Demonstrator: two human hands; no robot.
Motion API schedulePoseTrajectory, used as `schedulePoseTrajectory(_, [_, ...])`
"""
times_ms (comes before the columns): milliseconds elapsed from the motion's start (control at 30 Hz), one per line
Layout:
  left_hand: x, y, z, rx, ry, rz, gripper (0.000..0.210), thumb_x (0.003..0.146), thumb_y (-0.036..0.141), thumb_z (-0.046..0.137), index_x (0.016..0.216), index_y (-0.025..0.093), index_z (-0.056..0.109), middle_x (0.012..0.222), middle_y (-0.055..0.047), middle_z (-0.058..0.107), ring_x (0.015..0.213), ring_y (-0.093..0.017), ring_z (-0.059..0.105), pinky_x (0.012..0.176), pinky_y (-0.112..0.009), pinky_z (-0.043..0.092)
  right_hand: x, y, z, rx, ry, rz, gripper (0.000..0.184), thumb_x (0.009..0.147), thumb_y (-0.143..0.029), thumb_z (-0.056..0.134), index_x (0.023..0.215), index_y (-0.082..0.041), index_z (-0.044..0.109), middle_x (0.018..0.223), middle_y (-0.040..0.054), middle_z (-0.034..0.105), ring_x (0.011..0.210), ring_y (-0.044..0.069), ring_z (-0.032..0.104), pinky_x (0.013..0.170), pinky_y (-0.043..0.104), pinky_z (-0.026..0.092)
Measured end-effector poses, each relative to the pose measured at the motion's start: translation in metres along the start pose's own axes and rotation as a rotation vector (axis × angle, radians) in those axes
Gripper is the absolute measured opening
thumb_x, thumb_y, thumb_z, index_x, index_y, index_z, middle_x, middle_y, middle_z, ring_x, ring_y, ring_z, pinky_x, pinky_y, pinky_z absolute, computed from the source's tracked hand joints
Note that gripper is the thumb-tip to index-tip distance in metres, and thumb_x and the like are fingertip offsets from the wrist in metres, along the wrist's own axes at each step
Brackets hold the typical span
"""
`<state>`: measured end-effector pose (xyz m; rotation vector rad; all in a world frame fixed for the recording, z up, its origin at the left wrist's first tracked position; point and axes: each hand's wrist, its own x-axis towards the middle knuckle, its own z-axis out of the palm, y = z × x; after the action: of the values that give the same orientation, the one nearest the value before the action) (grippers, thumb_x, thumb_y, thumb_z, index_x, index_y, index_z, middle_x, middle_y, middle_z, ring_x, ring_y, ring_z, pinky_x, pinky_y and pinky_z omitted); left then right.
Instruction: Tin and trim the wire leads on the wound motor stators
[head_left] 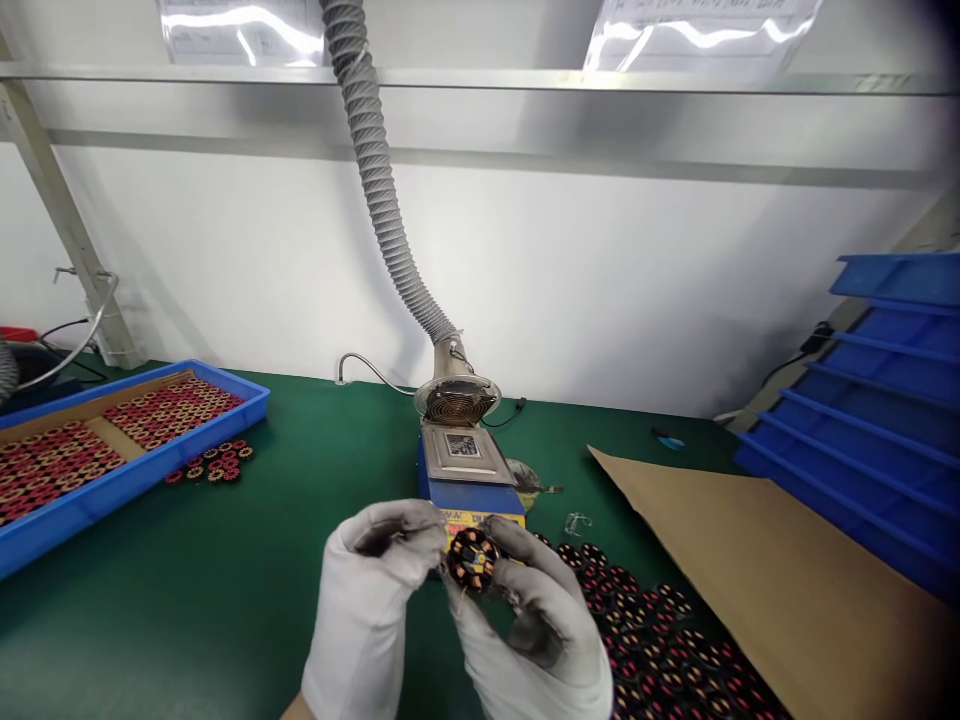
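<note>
Both my hands wear white gloves with grey, soiled fingers. My right hand point(536, 620) grips a small round motor stator point(472, 559) with copper windings and a dark rim, holding it up in front of the solder pot point(465, 455). At the stator's left edge, my left hand point(382, 560) is closed in a pinch; whatever lies between its fingertips is too small to make out. A thin wire end shows below the stator. Many similar stators point(660, 640) lie heaped on the green table to the right of my right hand.
A blue tray point(255, 398) of stators stands at left, with a few loose stators point(217, 462) beside it. Above the pot hangs a ducted fume hood point(457, 390). A small cup point(523, 475) sits behind. At right are cardboard point(780, 560) and stacked blue trays point(870, 430).
</note>
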<state>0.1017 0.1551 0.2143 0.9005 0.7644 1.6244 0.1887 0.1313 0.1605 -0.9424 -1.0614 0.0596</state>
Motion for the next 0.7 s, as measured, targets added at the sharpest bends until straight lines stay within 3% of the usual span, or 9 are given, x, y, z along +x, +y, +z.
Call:
schedulePoseTrajectory(67, [0.001,0.002,-0.002,-0.037,-0.034,0.012,0.014,0.055,0.013,0.073,0.066,0.02,0.068,0.071,-0.001,0.069,0.07,-0.017,0.063,0.064,-0.02,0.051,-0.001,0.0,0.001,0.006,0.005,0.013,0.04,0.059,-0.008,0.075,0.086,-0.029,0.056,0.102,0.0037,0.065,0.097,0.024,0.06,0.084,0.043,0.049])
schedulePoseTrajectory(233, [0.002,0.007,-0.002,0.031,-0.158,-0.198,0.022,0.057,0.011,0.071,0.078,0.016,0.069,0.074,-0.003,0.069,0.068,-0.015,0.063,0.064,-0.017,0.05,-0.003,-0.004,0.002,0.035,0.004,0.011,0.039,0.059,-0.008,0.074,0.087,-0.029,0.056,0.102,0.0043,0.065,0.098,0.025,0.06,0.084,0.044,0.048])
schedulePoseTrajectory(400, [0.005,0.003,-0.002,-0.017,-0.08,-0.193,0.023,0.06,0.016,0.075,0.081,0.014,0.067,0.075,-0.005,0.067,0.071,-0.015,0.061,0.067,-0.018,0.049,0.0,-0.007,0.002,0.047,-0.036,0.016,0.038,0.058,-0.006,0.074,0.085,-0.028,0.058,0.095,0.0042,0.066,0.092,0.024,0.062,0.081,0.043,0.05])
schedulePoseTrajectory(567, [0.009,0.004,-0.018,-0.172,0.111,-0.037,0.025,0.067,0.029,0.076,0.087,0.021,0.064,0.083,0.001,0.066,0.083,-0.016,0.062,0.079,-0.023,0.05,0.004,-0.007,0.0,0.086,-0.059,0.051,0.043,0.056,-0.005,0.075,0.087,-0.027,0.055,0.095,0.0024,0.065,0.089,0.018,0.062,0.078,0.033,0.051])
schedulePoseTrajectory(633, [-0.002,0.006,-0.036,-0.004,0.112,-0.041,0.026,0.066,0.034,0.076,0.087,0.022,0.065,0.084,-0.001,0.067,0.082,-0.018,0.063,0.074,-0.022,0.052,0.013,-0.005,-0.004,0.136,-0.107,0.173,0.042,0.055,-0.008,0.075,0.087,-0.026,0.056,0.092,0.0017,0.067,0.084,0.017,0.064,0.073,0.029,0.052])
schedulePoseTrajectory(700, [-0.022,0.007,-0.062,0.387,0.001,-0.021,0.024,0.067,0.038,0.073,0.083,0.022,0.066,0.085,-0.003,0.068,0.076,-0.021,0.064,0.063,-0.021,0.054,0.031,-0.001,-0.01,0.163,-0.238,0.335,0.038,0.053,-0.012,0.076,0.084,-0.024,0.058,0.084,0.0025,0.069,0.073,0.017,0.066,0.065,0.028,0.054])
